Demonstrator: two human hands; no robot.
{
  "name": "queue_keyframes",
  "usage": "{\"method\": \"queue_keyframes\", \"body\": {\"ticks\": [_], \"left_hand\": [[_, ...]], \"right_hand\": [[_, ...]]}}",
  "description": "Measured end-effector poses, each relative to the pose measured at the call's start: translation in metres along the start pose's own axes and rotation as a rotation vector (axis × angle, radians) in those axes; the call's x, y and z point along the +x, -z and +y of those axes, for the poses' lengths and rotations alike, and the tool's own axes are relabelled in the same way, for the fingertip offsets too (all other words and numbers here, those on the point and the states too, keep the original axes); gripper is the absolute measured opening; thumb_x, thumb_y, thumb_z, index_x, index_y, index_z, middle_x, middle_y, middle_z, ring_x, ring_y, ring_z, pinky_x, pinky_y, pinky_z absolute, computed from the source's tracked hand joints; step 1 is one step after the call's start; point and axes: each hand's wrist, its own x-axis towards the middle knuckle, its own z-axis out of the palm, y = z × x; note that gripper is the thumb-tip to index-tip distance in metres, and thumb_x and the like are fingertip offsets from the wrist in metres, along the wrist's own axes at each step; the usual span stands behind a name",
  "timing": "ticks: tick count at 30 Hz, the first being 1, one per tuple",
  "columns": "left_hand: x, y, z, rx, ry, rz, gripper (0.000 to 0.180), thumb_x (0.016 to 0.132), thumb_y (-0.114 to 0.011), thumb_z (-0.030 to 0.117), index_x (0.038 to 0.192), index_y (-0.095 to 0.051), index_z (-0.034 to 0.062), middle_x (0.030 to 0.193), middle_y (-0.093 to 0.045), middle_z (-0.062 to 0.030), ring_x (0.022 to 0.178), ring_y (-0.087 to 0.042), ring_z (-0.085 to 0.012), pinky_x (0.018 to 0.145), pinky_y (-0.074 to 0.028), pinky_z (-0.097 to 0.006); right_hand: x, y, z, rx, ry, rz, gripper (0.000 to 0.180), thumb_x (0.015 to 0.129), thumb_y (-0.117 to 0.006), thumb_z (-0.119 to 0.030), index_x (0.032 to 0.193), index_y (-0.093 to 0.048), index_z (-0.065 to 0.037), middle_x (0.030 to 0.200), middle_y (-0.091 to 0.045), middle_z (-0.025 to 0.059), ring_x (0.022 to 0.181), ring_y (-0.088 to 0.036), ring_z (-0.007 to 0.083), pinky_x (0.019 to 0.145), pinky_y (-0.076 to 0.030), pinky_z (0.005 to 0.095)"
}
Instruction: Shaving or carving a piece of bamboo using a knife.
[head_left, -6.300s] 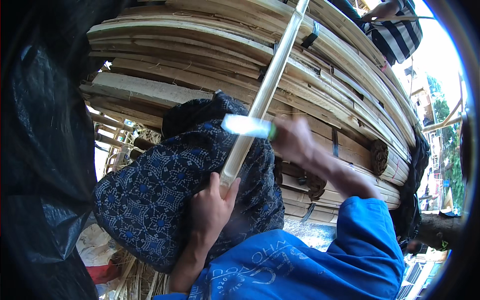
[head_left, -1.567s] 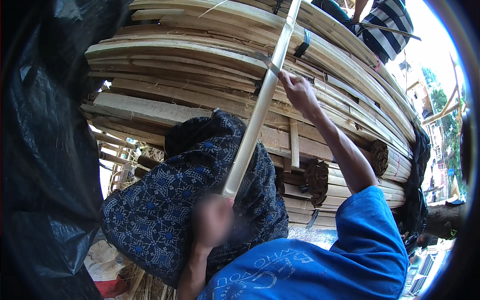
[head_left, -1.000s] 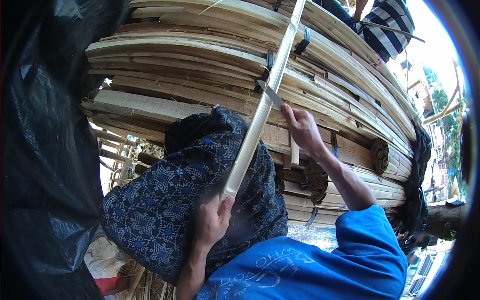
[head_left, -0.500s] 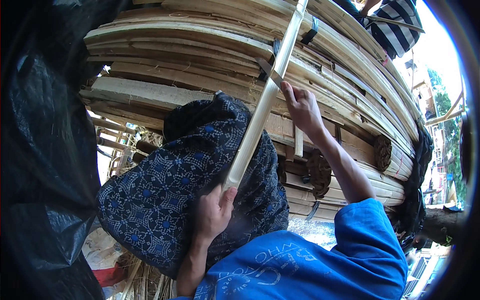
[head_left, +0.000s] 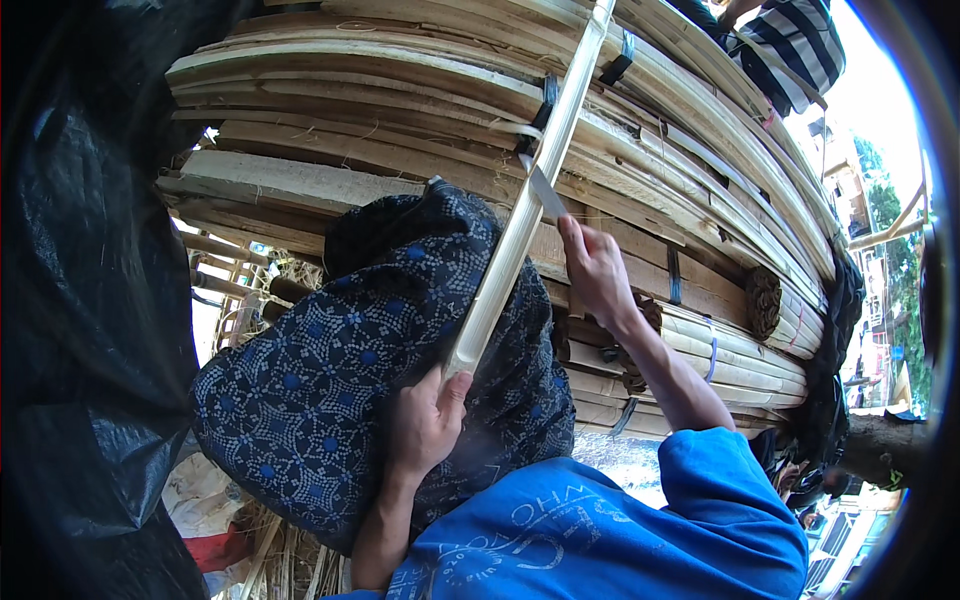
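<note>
A long pale bamboo strip (head_left: 508,250) slants from my lap up to the top edge of the view. My left hand (head_left: 426,425) is closed around its near end, thumb on top. In my right hand (head_left: 598,270) is a knife (head_left: 546,192), its handle hidden by the fingers. The blade lies across the strip about midway along. A thin pale shaving (head_left: 516,129) curls out on the strip's far left side. Under the strip, a dark blue patterned cloth (head_left: 330,370) covers my lap.
Bundles of bamboo slats (head_left: 370,75), bound with dark ties, fill the area ahead and to the right. Black plastic sheeting (head_left: 95,330) hangs at the left. A person in striped clothing (head_left: 800,50) is at the far right. Fibre scraps (head_left: 300,560) lie at the lower left.
My right hand has drawn the knife down along the strip toward me. A curled shaving now shows beside the strip. My left hand and the strip have hardly moved.
</note>
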Motion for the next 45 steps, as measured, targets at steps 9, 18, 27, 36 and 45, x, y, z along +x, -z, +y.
{"method": "queue_keyframes", "body": {"ticks": [9, 18, 27, 36, 45], "left_hand": [[-0.001, 0.0, 0.001, -0.019, -0.012, 0.003, 0.048, 0.099, -0.049, 0.044, 0.09, -0.059, -0.0027, 0.049, -0.047, -0.0038, 0.044, -0.048, -0.0088, 0.043, -0.037, -0.028], [-0.001, -0.002, -0.001, -0.031, -0.03, 0.018, 0.048, 0.099, -0.049, 0.044, 0.089, -0.059, -0.002, 0.051, -0.046, -0.0014, 0.045, -0.046, -0.0071, 0.043, -0.036, -0.027], [-0.001, 0.0, 0.004, -0.06, -0.048, 0.012, 0.047, 0.099, -0.049, 0.043, 0.087, -0.058, -0.0012, 0.052, -0.046, -0.0008, 0.046, -0.047, -0.0065, 0.042, -0.036, -0.026], [-0.001, 0.008, 0.008, -0.262, 0.055, -0.102, 0.048, 0.1, -0.045, 0.046, 0.085, -0.057, 0.0019, 0.053, -0.046, 0.0016, 0.044, -0.043, -0.0038, 0.04, -0.035, -0.021], [-0.001, 0.012, 0.009, -0.396, 0.137, -0.184, 0.05, 0.1, -0.041, 0.049, 0.083, -0.055, 0.004, 0.053, -0.047, 0.0013, 0.04, -0.04, -0.0033, 0.038, -0.034, -0.019]], "right_hand": [[-0.012, 0.016, -0.005, 0.075, -0.022, 0.027, 0.054, 0.1, -0.045, -0.041, 0.084, -0.067, 0.005, 0.051, -0.048, 0.0047, 0.049, -0.042, 0.0118, 0.048, -0.034, 0.0365], [0.092, 0.042, -0.027, -0.198, 0.257, 0.121, 0.033, 0.099, -0.048, -0.036, 0.116, -0.051, -0.007, 0.09, -0.066, 0.0216, 0.082, -0.065, 0.0356, 0.076, -0.047, 0.0458], [0.11, 0.053, -0.026, -0.275, 0.416, 0.106, 0.03, 0.095, -0.055, -0.026, 0.124, -0.061, -0.019, 0.091, -0.069, 0.0157, 0.084, -0.068, 0.03, 0.076, -0.049, 0.0435], [0.117, 0.055, -0.034, -0.348, 0.479, 0.154, 0.033, 0.094, -0.054, -0.025, 0.126, -0.061, -0.019, 0.094, -0.068, 0.0215, 0.086, -0.067, 0.0371, 0.079, -0.052, 0.0431], [0.121, 0.053, -0.017, -0.363, 0.515, 0.315, 0.042, 0.095, -0.055, -0.042, 0.13, -0.058, -0.019, 0.097, -0.068, 0.0215, 0.094, -0.067, 0.0348, 0.078, -0.052, 0.041]]}}
